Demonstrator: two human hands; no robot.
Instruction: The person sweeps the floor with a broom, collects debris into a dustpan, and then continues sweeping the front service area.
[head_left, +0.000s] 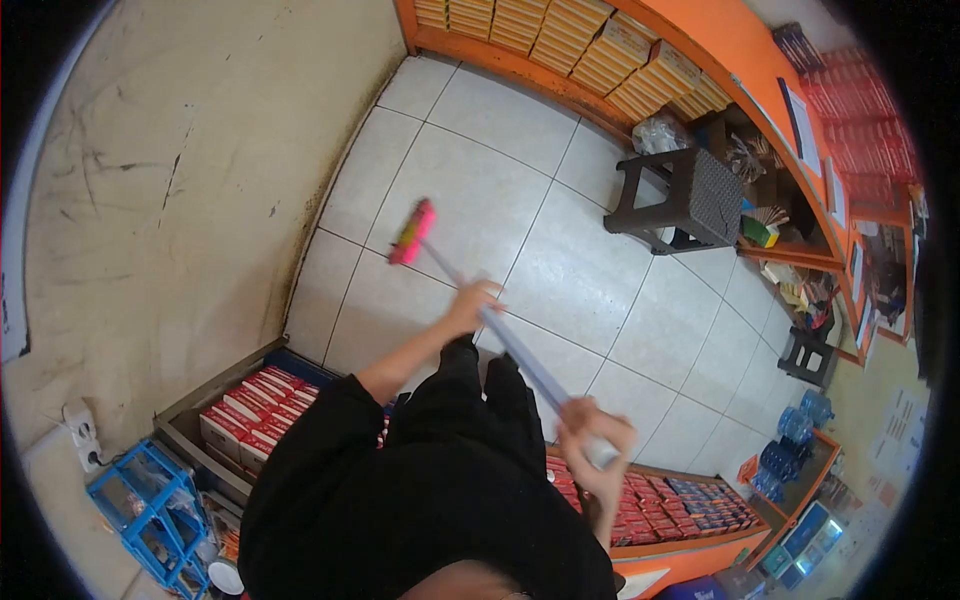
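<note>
A broom with a bright pink head [412, 232] rests its bristles on the white tiled floor [470, 180], toward the left wall. Its pale grey handle [530, 365] slants back across the front of my body. My left hand [472, 305] is closed around the lower part of the handle. Higher up, my right hand [597, 445] grips near the handle's top end, slightly blurred. My black trouser legs stand just behind the shaft.
A dark woven plastic stool [690, 200] stands at the right, before orange shelving [560, 75] stacked with yellow boxes. A scuffed wall [200, 180] bounds the left. Red boxes [262, 405] fill a low case behind me; water jugs [797, 425] stand far right.
</note>
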